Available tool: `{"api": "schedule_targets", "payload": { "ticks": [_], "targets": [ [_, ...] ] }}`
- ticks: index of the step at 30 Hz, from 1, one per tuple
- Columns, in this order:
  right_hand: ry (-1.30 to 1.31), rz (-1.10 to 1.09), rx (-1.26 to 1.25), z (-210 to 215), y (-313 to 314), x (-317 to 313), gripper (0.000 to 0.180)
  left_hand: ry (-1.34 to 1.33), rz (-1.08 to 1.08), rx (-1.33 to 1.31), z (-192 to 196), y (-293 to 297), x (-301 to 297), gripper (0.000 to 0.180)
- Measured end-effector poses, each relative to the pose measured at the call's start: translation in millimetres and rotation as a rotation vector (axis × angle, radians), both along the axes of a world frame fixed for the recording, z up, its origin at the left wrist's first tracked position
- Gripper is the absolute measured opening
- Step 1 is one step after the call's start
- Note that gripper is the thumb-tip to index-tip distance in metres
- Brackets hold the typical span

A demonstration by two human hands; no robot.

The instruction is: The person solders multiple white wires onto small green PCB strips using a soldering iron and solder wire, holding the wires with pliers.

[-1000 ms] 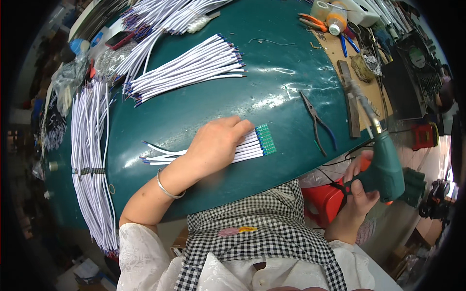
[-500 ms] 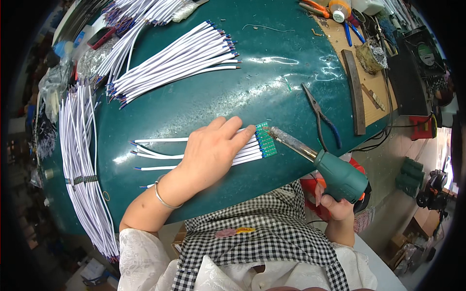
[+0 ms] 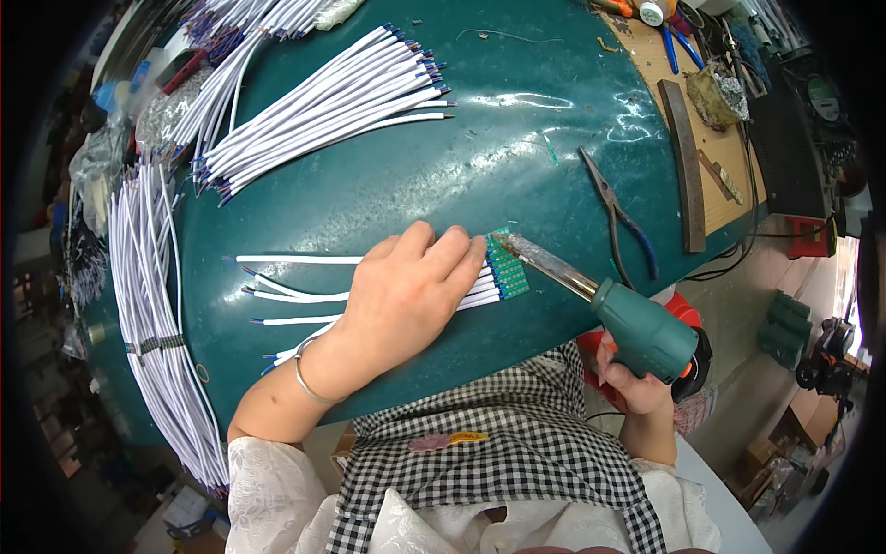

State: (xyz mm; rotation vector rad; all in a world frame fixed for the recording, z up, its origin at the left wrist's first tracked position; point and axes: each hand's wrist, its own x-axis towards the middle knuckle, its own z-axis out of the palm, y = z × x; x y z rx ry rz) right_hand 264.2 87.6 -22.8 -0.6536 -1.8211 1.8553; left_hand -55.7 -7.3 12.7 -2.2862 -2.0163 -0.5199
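Note:
My left hand (image 3: 411, 291) is closed over the white cables (image 3: 300, 260), its thumb and fingertips pressing at the edge of a small green circuit board (image 3: 509, 270). Several cables run from under the palm to the left, with blue and brown wire ends showing. Wrapped around the grip of a green soldering gun (image 3: 646, 331) is my right hand (image 3: 635, 388). The gun's metal barrel points up and left, and its tip meets the board's upper part, close to my left fingertips. What lies under the left palm is hidden.
Behind lies a fanned pile of white cables (image 3: 323, 115); a tied bundle (image 3: 148, 277) is at the left. Long-nose pliers (image 3: 609, 208) rest right of the board. Beyond them are a dark metal bar (image 3: 683, 166) and a wooden board (image 3: 715, 208).
The soldering tip has shifted slightly left and up over the board. My left fingers have moved a little, and the top cable's free end lies farther left. The view has shifted slightly.

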Motion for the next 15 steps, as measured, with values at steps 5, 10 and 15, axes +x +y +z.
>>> {"api": "schedule_targets", "payload": {
  "ticks": [5, 10, 15],
  "targets": [
    [-0.008, -0.039, -0.002, 0.8, -0.2, -5.1, 0.049, 0.033, 0.008, -0.014, 1.2, -2.3, 1.6, 0.038],
    [-0.046, -0.023, 0.004, 4.1, 0.7, -5.2, 0.042, 0.053, 0.030, 0.002, 0.6, -2.4, 6.9, 0.035],
    [-0.053, -0.023, 0.061, 6.8, 3.6, -8.0, 0.032, 0.075, 0.031, 0.011, 0.3, -2.6, 10.5, 0.032]
  ]
}}
